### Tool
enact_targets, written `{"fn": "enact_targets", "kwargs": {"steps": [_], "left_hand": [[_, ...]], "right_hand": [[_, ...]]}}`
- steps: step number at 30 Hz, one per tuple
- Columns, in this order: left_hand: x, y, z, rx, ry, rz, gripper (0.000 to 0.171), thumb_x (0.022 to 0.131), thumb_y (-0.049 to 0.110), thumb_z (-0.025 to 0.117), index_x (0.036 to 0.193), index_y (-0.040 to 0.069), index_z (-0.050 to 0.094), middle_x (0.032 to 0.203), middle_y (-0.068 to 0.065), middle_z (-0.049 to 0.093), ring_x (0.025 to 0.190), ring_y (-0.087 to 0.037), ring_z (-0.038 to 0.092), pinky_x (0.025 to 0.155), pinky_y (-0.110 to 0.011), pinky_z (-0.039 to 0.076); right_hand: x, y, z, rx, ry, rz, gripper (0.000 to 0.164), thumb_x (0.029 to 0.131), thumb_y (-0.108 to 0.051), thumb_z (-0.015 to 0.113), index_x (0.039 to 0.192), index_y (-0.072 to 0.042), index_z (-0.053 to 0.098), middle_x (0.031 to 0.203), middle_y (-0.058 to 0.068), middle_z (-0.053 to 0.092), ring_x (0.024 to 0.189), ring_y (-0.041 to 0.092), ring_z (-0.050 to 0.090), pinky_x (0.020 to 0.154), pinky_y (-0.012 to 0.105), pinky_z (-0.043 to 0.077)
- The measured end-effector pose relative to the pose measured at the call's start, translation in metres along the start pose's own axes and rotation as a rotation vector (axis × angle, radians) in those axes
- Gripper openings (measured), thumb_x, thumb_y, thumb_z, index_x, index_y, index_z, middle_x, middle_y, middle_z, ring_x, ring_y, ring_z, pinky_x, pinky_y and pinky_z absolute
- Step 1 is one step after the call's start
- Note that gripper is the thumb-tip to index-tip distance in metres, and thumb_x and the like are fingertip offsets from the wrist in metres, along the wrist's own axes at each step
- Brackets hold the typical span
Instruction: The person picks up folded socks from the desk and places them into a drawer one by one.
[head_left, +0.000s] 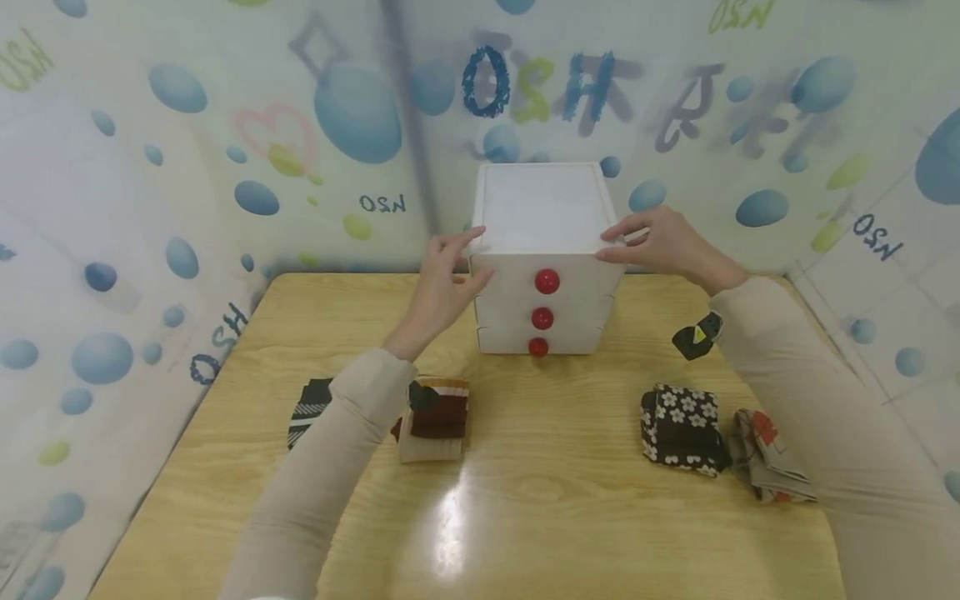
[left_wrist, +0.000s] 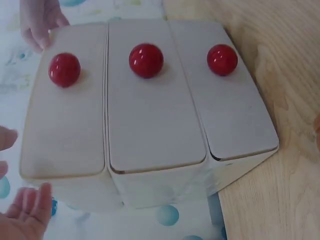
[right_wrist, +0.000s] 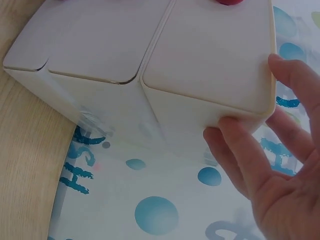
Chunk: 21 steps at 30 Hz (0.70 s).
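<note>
A small white three-drawer box (head_left: 545, 300) with round red knobs (head_left: 547, 282) stands at the back of the table, drawer fronts facing me. My left hand (head_left: 442, 279) is at its upper left corner, fingers spread and thumb apart from them. In the left wrist view, fingertips (left_wrist: 35, 205) lie close beside the box; contact is hard to tell. My right hand (head_left: 663, 242) is at the upper right corner. In the right wrist view, the thumb touches the front's edge and extended fingertips (right_wrist: 232, 130) touch the box's side. All drawers look closed.
Left on the wooden table (head_left: 555, 517) lie folded brown-and-beige socks (head_left: 438, 425) and a dark striped cloth item (head_left: 309, 408), partly behind my sleeve. To the right lie black flowered folded socks (head_left: 682, 429) and a grey-red folded cloth item (head_left: 768, 458). A patterned backdrop (head_left: 360, 108) stands behind.
</note>
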<state>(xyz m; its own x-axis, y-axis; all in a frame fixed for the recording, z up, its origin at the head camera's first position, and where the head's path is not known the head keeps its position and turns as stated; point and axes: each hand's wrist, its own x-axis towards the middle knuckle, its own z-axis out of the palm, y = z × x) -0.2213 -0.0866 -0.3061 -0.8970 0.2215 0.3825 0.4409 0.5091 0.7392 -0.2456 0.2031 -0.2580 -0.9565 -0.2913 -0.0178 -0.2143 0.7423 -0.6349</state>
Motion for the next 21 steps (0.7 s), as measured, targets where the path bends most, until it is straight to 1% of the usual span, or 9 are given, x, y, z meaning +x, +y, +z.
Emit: {"fn": "enact_targets", "kwargs": {"steps": [2, 4, 6, 8, 9, 11, 14, 18, 21], "left_hand": [[-0.005, 0.003, 0.003, -0.022, 0.06, 0.057, 0.042, 0.084, 0.017, 0.06, 0.125, 0.012, 0.049, 0.11, -0.014, 0.038, 0.093, -0.027, 0.047, 0.073, -0.033, 0.049], [-0.011, 0.004, 0.006, -0.037, 0.085, 0.118, 0.036, 0.084, 0.016, 0.06, 0.118, 0.008, 0.054, 0.103, -0.013, 0.043, 0.086, -0.025, 0.048, 0.068, -0.031, 0.049], [-0.017, 0.005, 0.011, -0.051, 0.066, 0.166, 0.029, 0.084, 0.015, 0.059, 0.112, 0.006, 0.057, 0.095, -0.01, 0.049, 0.079, -0.02, 0.049, 0.063, -0.029, 0.048], [-0.022, 0.006, 0.017, -0.084, 0.005, 0.182, 0.026, 0.085, 0.014, 0.059, 0.109, 0.005, 0.058, 0.089, -0.007, 0.053, 0.075, -0.016, 0.05, 0.061, -0.026, 0.047], [-0.024, 0.006, 0.02, -0.113, -0.033, 0.173, 0.025, 0.085, 0.013, 0.059, 0.109, 0.005, 0.058, 0.088, -0.006, 0.055, 0.075, -0.015, 0.051, 0.061, -0.026, 0.048], [-0.026, 0.006, 0.026, -0.157, -0.105, 0.135, 0.026, 0.085, 0.013, 0.058, 0.111, 0.005, 0.057, 0.09, -0.006, 0.057, 0.077, -0.014, 0.054, 0.065, -0.026, 0.048], [-0.026, 0.005, 0.034, -0.202, -0.186, 0.056, 0.033, 0.086, 0.015, 0.058, 0.117, 0.006, 0.053, 0.098, -0.008, 0.058, 0.085, -0.016, 0.055, 0.072, -0.027, 0.048], [-0.024, 0.004, 0.043, -0.214, -0.242, -0.014, 0.039, 0.086, 0.018, 0.058, 0.122, 0.008, 0.047, 0.107, -0.009, 0.055, 0.092, -0.017, 0.055, 0.08, -0.027, 0.046], [-0.021, 0.004, 0.046, -0.217, -0.244, -0.037, 0.039, 0.087, 0.02, 0.057, 0.123, 0.009, 0.047, 0.11, -0.007, 0.054, 0.093, -0.015, 0.054, 0.081, -0.026, 0.045]], "right_hand": [[0.0, -0.001, -0.001, -0.002, -0.005, 0.005, 0.053, 0.076, -0.04, 0.067, 0.113, -0.003, 0.059, 0.124, 0.017, 0.048, 0.107, 0.036, 0.049, 0.082, 0.049, 0.043], [0.0, -0.002, -0.001, -0.001, -0.007, 0.007, 0.052, 0.076, -0.039, 0.067, 0.113, -0.003, 0.059, 0.124, 0.018, 0.048, 0.107, 0.036, 0.049, 0.082, 0.049, 0.043], [0.0, -0.002, -0.001, -0.002, -0.005, 0.003, 0.051, 0.076, -0.038, 0.067, 0.112, -0.002, 0.059, 0.123, 0.018, 0.049, 0.106, 0.035, 0.05, 0.082, 0.049, 0.044], [0.0, -0.003, -0.001, -0.004, -0.003, -0.002, 0.051, 0.077, -0.037, 0.067, 0.112, -0.002, 0.059, 0.122, 0.018, 0.049, 0.106, 0.035, 0.05, 0.082, 0.048, 0.044], [0.0, -0.003, -0.001, -0.005, -0.002, -0.004, 0.051, 0.077, -0.037, 0.067, 0.112, -0.002, 0.059, 0.122, 0.018, 0.05, 0.106, 0.035, 0.05, 0.082, 0.049, 0.044], [0.0, -0.003, -0.001, -0.002, -0.002, -0.003, 0.051, 0.077, -0.037, 0.067, 0.112, -0.002, 0.059, 0.122, 0.018, 0.049, 0.106, 0.036, 0.049, 0.082, 0.049, 0.044], [-0.001, -0.003, -0.001, 0.003, -0.001, 0.002, 0.051, 0.077, -0.038, 0.067, 0.113, -0.002, 0.059, 0.123, 0.019, 0.049, 0.107, 0.037, 0.049, 0.082, 0.05, 0.043], [-0.002, -0.003, 0.0, 0.009, 0.006, 0.002, 0.051, 0.077, -0.037, 0.067, 0.112, -0.002, 0.059, 0.124, 0.018, 0.048, 0.107, 0.037, 0.049, 0.082, 0.05, 0.043], [-0.001, -0.002, 0.001, 0.019, 0.01, 0.001, 0.051, 0.076, -0.038, 0.067, 0.112, -0.002, 0.06, 0.123, 0.018, 0.049, 0.107, 0.037, 0.049, 0.082, 0.049, 0.043]]}}
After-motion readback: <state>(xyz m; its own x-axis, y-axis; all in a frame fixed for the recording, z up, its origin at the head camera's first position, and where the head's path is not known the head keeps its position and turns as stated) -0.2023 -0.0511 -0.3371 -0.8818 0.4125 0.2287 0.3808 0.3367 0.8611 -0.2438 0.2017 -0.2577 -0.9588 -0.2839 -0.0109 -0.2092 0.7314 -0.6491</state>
